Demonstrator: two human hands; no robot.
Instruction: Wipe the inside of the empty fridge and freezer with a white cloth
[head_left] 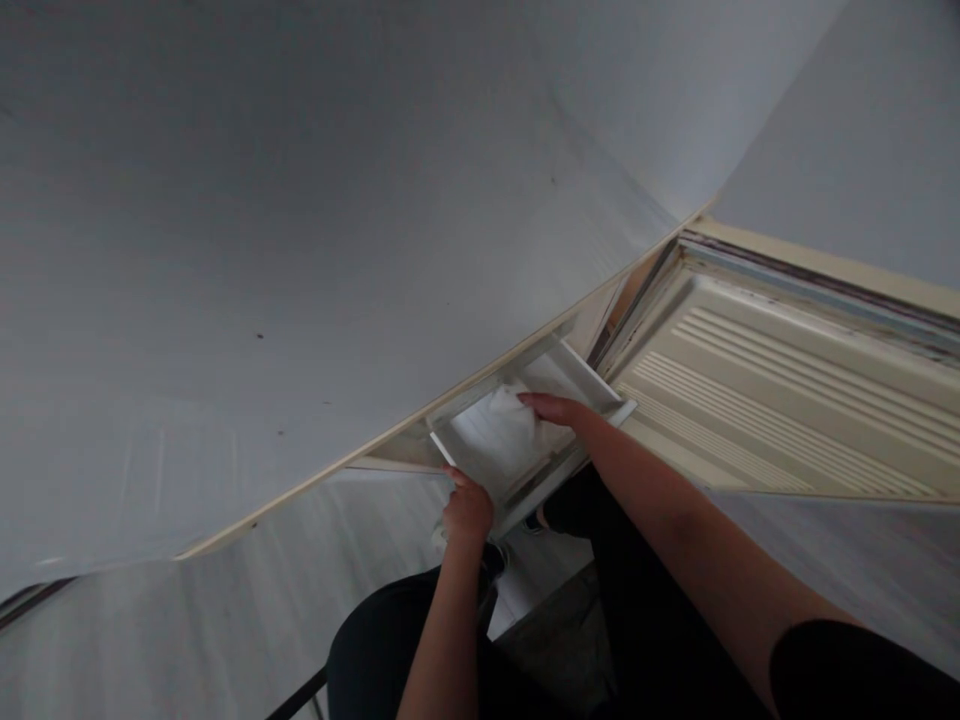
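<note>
A pale drawer, shallow and partly see-through, is pulled out of a white fridge-like cabinet. My left hand is closed on the drawer's near left edge, with the index finger along the side wall. Inside the drawer, my right hand presses a crumpled white cloth or paper wipe to the drawer's bottom. Most of the right fingers are hidden behind the wipe and the hand itself.
On the right the cabinet's cream ribbed door stands open, its seal stained dark. Below are my dark-clad legs and a grey wood-look floor. A dark thin bar lies at the bottom left.
</note>
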